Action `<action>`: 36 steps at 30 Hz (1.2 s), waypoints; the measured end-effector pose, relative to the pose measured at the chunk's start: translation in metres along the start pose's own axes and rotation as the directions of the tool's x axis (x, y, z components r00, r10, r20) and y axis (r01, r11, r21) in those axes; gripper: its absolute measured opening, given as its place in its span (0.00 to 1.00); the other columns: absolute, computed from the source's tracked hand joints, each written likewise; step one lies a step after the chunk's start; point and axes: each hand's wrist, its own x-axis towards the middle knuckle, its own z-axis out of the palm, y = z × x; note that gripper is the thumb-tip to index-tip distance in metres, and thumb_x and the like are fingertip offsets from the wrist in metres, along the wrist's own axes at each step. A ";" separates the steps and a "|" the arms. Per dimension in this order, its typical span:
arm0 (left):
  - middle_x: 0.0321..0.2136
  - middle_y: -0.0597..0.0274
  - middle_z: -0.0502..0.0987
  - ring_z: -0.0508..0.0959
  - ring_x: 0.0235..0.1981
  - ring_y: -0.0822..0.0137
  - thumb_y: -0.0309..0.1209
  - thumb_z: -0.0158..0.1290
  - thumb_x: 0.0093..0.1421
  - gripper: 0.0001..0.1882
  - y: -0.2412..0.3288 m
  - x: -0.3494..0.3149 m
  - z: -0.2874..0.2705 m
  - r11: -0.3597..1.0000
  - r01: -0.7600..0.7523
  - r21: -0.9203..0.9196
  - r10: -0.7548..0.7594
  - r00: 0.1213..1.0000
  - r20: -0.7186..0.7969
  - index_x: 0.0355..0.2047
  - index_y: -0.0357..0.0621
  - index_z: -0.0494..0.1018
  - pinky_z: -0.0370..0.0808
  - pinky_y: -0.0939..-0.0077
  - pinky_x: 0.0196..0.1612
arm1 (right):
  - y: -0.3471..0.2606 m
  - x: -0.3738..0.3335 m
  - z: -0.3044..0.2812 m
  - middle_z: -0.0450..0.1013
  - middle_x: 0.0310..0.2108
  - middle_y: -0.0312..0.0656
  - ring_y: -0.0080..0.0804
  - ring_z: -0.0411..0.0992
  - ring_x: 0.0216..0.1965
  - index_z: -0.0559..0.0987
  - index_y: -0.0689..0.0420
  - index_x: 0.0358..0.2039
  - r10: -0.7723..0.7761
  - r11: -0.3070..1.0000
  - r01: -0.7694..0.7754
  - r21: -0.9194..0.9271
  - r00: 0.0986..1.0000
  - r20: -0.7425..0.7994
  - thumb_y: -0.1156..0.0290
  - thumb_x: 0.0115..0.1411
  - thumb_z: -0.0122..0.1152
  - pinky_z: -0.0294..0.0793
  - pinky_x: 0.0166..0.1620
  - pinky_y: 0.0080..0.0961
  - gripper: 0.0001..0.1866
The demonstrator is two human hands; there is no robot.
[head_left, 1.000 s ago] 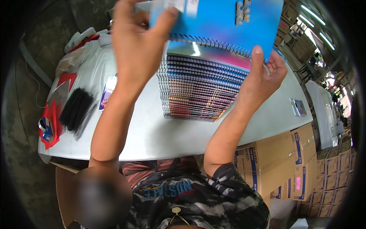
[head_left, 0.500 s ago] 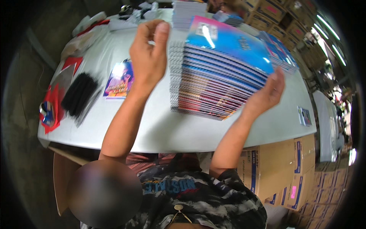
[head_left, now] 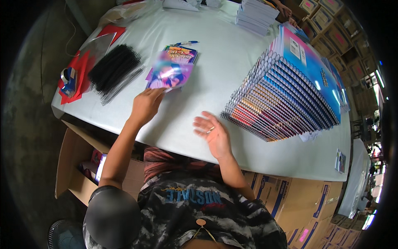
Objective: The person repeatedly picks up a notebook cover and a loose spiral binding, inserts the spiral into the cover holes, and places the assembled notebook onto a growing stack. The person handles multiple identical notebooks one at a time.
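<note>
My left hand (head_left: 147, 103) is closed on the near edge of a glossy purple printed cover (head_left: 172, 76), pinching it between thumb and fingers. The cover is tilted up and blurred by motion; whether it is one sheet or several I cannot tell. Behind it lies another colourful printed cover (head_left: 182, 54), partly hidden. With nothing in it, my right hand (head_left: 213, 135) hovers over the near part of the table, fingers apart and a ring on one finger. To its right stands a tall stack of spiral-bound notebooks (head_left: 286, 93) with blue and pink covers.
Black plastic spiral coils (head_left: 114, 68) lie at the left, beside red sheets (head_left: 78, 89) and a blue tape dispenser (head_left: 68, 81). A pen (head_left: 184, 43) and a paper stack (head_left: 256, 16) are farther back. Cartons (head_left: 282, 199) stand below the table; another person's hand (head_left: 286, 12) shows behind.
My left hand has come down and taken hold of the purple cover, lifting its near edge. My right hand has left the notebook stack and moved left. The view has shifted left.
</note>
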 end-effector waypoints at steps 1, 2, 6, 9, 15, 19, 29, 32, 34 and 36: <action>0.32 0.52 0.76 0.74 0.35 0.57 0.25 0.52 0.53 0.12 0.009 -0.007 -0.017 0.994 -0.012 -0.112 0.009 0.999 -0.032 0.40 0.43 0.73 0.71 0.69 0.38 | 0.001 0.007 -0.001 0.69 0.46 0.51 0.39 0.70 0.47 0.65 0.66 0.52 0.216 0.937 -0.234 0.260 0.972 0.095 0.62 0.62 0.47 0.67 0.52 0.35 0.23; 0.30 0.53 0.76 0.73 0.34 0.58 0.25 0.52 0.54 0.11 0.020 -0.017 -0.040 0.973 0.025 -0.229 -0.022 1.000 0.015 0.38 0.41 0.73 0.70 0.69 0.39 | -0.001 0.012 0.000 0.69 0.46 0.51 0.39 0.69 0.48 0.64 0.65 0.52 0.310 0.897 -0.347 0.275 0.935 0.171 0.63 0.61 0.48 0.67 0.53 0.35 0.23; 0.33 0.59 0.76 0.70 0.42 0.57 0.30 0.50 0.57 0.08 0.031 -0.054 -0.097 0.785 -0.065 -0.616 0.165 0.980 0.107 0.34 0.39 0.74 0.62 0.63 0.49 | 0.005 0.024 -0.015 0.70 0.46 0.48 0.36 0.68 0.49 0.65 0.64 0.52 0.472 0.844 -0.513 0.159 0.850 0.234 0.68 0.59 0.52 0.66 0.53 0.32 0.22; 0.56 0.46 0.60 0.57 0.60 0.54 0.42 0.56 0.50 0.24 0.017 -0.069 -0.089 0.609 -0.062 -0.791 0.015 0.998 -0.066 0.43 0.39 0.73 0.47 0.60 0.61 | -0.002 0.019 0.011 0.72 0.42 0.40 0.25 0.71 0.40 0.70 0.63 0.48 0.042 0.995 -0.039 -0.089 0.998 0.039 0.79 0.54 0.57 0.68 0.47 0.22 0.20; 0.41 0.60 0.71 0.69 0.44 0.70 0.21 0.44 0.51 0.21 0.010 -0.045 -0.006 0.387 0.297 -0.873 -0.372 0.916 0.147 0.48 0.36 0.63 0.64 0.77 0.49 | -0.019 0.026 0.001 0.75 0.29 0.35 0.18 0.70 0.31 0.77 0.65 0.35 -0.227 0.639 0.365 -0.677 0.930 0.288 0.75 0.53 0.61 0.69 0.37 0.16 0.10; 0.34 0.66 0.72 0.70 0.38 0.76 0.15 0.43 0.49 0.17 -0.002 -0.048 0.054 0.316 0.269 -0.910 -0.405 0.906 0.127 0.41 0.38 0.66 0.65 0.80 0.43 | -0.004 0.036 -0.022 0.74 0.27 0.33 0.17 0.70 0.31 0.78 0.63 0.33 -0.253 0.597 0.360 -0.717 0.933 0.257 0.75 0.53 0.63 0.70 0.36 0.16 0.08; 0.41 0.56 0.71 0.68 0.45 0.54 0.43 0.51 0.55 0.22 -0.124 0.000 0.000 0.749 0.407 0.523 -0.268 0.908 -0.322 0.48 0.47 0.67 0.64 0.60 0.44 | 0.003 0.028 -0.033 0.76 0.33 0.38 0.20 0.72 0.35 0.77 0.64 0.37 -0.282 0.651 0.375 -0.660 0.927 0.249 0.80 0.52 0.61 0.71 0.41 0.17 0.10; 0.36 0.60 0.73 0.72 0.42 0.57 0.46 0.48 0.57 0.20 -0.152 0.002 0.001 0.787 0.394 0.475 -0.340 0.919 -0.199 0.44 0.49 0.71 0.66 0.61 0.43 | -0.005 0.023 -0.011 0.76 0.37 0.43 0.23 0.73 0.39 0.75 0.63 0.43 -0.335 0.616 0.477 -0.627 0.879 0.339 0.81 0.53 0.59 0.72 0.44 0.19 0.15; 0.34 0.62 0.75 0.73 0.40 0.58 0.47 0.47 0.57 0.18 -0.141 0.009 -0.008 0.807 0.363 0.465 -0.323 0.932 -0.167 0.40 0.51 0.74 0.66 0.61 0.42 | -0.008 0.026 -0.018 0.74 0.43 0.47 0.26 0.72 0.43 0.71 0.62 0.49 -0.352 0.561 0.579 -0.592 0.814 0.462 0.82 0.54 0.59 0.71 0.46 0.21 0.21; 0.34 0.63 0.75 0.74 0.39 0.59 0.47 0.47 0.57 0.17 -0.142 0.011 -0.022 0.805 0.373 0.462 -0.304 0.927 -0.218 0.36 0.51 0.77 0.67 0.61 0.41 | -0.012 0.027 -0.024 0.74 0.42 0.47 0.27 0.72 0.43 0.72 0.63 0.49 -0.316 0.509 0.583 -0.633 0.811 0.492 0.81 0.54 0.58 0.71 0.46 0.21 0.20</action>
